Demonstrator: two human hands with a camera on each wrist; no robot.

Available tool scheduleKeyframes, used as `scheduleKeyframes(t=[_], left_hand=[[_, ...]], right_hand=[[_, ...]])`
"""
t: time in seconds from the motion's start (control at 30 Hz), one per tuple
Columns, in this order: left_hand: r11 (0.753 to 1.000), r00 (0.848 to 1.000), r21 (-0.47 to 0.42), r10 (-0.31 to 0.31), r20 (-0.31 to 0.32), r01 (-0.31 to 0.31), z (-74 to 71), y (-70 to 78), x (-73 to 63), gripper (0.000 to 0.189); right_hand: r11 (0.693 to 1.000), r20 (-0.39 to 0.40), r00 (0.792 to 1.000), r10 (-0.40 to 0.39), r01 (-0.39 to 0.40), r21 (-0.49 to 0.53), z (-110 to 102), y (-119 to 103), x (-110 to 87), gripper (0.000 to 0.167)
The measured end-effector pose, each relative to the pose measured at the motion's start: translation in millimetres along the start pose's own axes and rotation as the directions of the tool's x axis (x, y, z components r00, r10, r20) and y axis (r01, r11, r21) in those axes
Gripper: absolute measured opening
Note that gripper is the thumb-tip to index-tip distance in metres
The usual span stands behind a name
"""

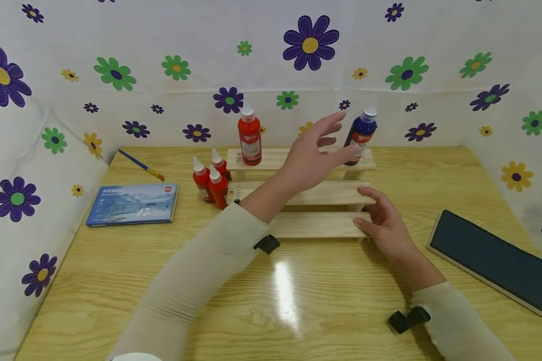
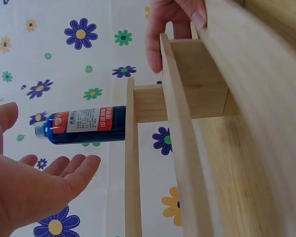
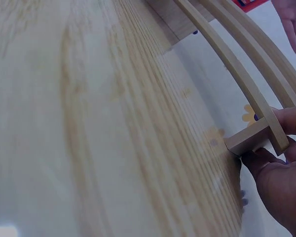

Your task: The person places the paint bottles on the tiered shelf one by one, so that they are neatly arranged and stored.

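Observation:
A three-tier wooden shelf (image 1: 316, 229) stands on the table. On the right of its top tier is a dark blue paint bottle (image 1: 364, 128), upright, with a clear cap. My left hand (image 1: 313, 153) reaches over the shelf, fingers spread, thumb in front of that bottle in the head view. In the left wrist view a gap separates the left hand (image 2: 37, 185) from the blue bottle (image 2: 86, 126). At the shelf's right end my right hand (image 1: 385, 225) grips the lower tiers, fingers behind the board (image 3: 246, 91). A red paint bottle (image 1: 250, 138) stands on the top tier's left.
Three smaller red bottles (image 1: 201, 181) with pointed white caps stand at the shelf's left end. Farther left lie a blue paint box (image 1: 133, 204) and a paintbrush (image 1: 142, 165). A dark rectangular pad (image 1: 497, 260) lies at right. Flowered cloth (image 1: 271, 55) hangs behind and at the sides.

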State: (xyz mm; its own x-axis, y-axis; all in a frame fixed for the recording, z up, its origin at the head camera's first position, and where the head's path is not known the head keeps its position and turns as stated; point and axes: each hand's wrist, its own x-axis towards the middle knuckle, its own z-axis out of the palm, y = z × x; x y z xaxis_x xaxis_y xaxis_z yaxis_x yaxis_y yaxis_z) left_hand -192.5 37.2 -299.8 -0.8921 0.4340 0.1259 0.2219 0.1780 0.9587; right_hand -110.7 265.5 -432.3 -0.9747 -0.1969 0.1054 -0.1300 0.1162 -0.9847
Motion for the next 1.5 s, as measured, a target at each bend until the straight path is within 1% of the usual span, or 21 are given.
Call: scheduleKeyframes(t=[0.13,0.27,0.4,0.53,0.67,0.77,0.83,0.93,1.03,1.13,1.2,1.27,1.3,1.33,1.4,1.43,1.5], left_hand=[[0.998,1.000,-0.056,0.031,-0.001,-0.032,-5.6,-2.5,-24.6,0.062],[0.991,0.998,-0.116,0.063,0.011,-0.061,-11.0,-5.3,-44.7,0.056],[0.989,0.998,-0.139,0.055,0.009,-0.054,-17.6,-8.5,-63.3,0.051],[0.988,0.999,-0.147,0.041,-0.025,-0.044,-28.7,-13.2,-82.6,0.044],[0.984,0.992,-0.148,0.080,-0.100,-0.095,-47.0,-24.0,-103.0,0.038],[0.977,0.976,-0.157,0.113,-0.185,-0.143,-64.3,-31.1,-117.5,0.034],[0.973,0.964,-0.168,0.116,-0.241,-0.159,-76.1,-31.9,-126.0,0.032],[0.971,0.938,-0.163,0.114,-0.328,-0.175,-93.6,-30.1,-135.5,0.031],[0.973,0.898,-0.125,0.123,-0.422,-0.192,-110.5,-29.1,-140.8,0.029],[0.970,0.848,-0.113,0.128,-0.515,-0.215,-126.7,-32.8,-142.4,0.028],[0.967,0.816,-0.115,0.127,-0.564,-0.229,-136.9,-37.2,-142.0,0.028],[0.973,0.792,-0.098,0.111,-0.601,-0.211,-145.8,-42.8,-140.1,0.028],[0.979,0.784,-0.081,0.100,-0.612,-0.187,-149.7,-45.8,-138.5,0.028],[0.986,0.783,-0.064,0.082,-0.617,-0.154,-153.6,-49.3,-136.9,0.028],[0.998,0.788,-0.029,0.032,-0.615,-0.063,-159.9,-56.7,-133.5,0.030],[1.000,0.795,-0.017,-0.001,-0.606,-0.012,-162.5,-60.7,-131.6,0.031],[0.996,0.812,-0.010,-0.078,-0.578,0.088,-167.0,-68.8,-128.1,0.034]], right_hand=[[1.000,-0.018,1.000,-0.004,0.004,-0.021,0,-1,0.0,0.064],[1.000,-0.017,1.000,-0.001,0.001,-0.019,-1,-2,1.1,0.065],[1.000,-0.010,1.000,-0.004,0.004,-0.023,-1,-1,1.5,0.066],[1.000,-0.011,1.000,-0.010,0.010,-0.006,0,0,1.4,0.066],[1.000,-0.008,1.000,-0.011,0.011,-0.001,0,2,0.7,0.066],[1.000,0.000,1.000,-0.010,0.010,0.000,1,3,0.0,0.066],[1.000,0.006,1.000,-0.009,0.008,0.012,1,2,-0.2,0.066],[0.999,0.016,1.000,-0.010,0.010,0.034,1,2,0.2,0.066],[0.999,0.017,1.000,-0.010,0.009,0.042,1,3,0.5,0.066],[0.999,0.011,1.000,-0.009,0.008,0.041,1,3,0.2,0.066],[0.999,0.008,1.000,-0.012,0.011,0.037,2,4,0.1,0.066],[0.999,0.006,1.000,-0.013,0.012,0.036,1,4,-0.1,0.066],[0.999,0.008,1.000,-0.015,0.014,0.036,1,4,0.0,0.066],[0.999,0.009,1.000,-0.017,0.017,0.031,1,4,0.0,0.066],[0.999,0.011,1.000,-0.021,0.020,0.033,1,4,0.1,0.065],[0.999,0.010,1.000,-0.022,0.022,0.029,1,4,0.0,0.065],[0.999,0.009,1.000,-0.024,0.024,0.025,1,3,-0.4,0.065]])
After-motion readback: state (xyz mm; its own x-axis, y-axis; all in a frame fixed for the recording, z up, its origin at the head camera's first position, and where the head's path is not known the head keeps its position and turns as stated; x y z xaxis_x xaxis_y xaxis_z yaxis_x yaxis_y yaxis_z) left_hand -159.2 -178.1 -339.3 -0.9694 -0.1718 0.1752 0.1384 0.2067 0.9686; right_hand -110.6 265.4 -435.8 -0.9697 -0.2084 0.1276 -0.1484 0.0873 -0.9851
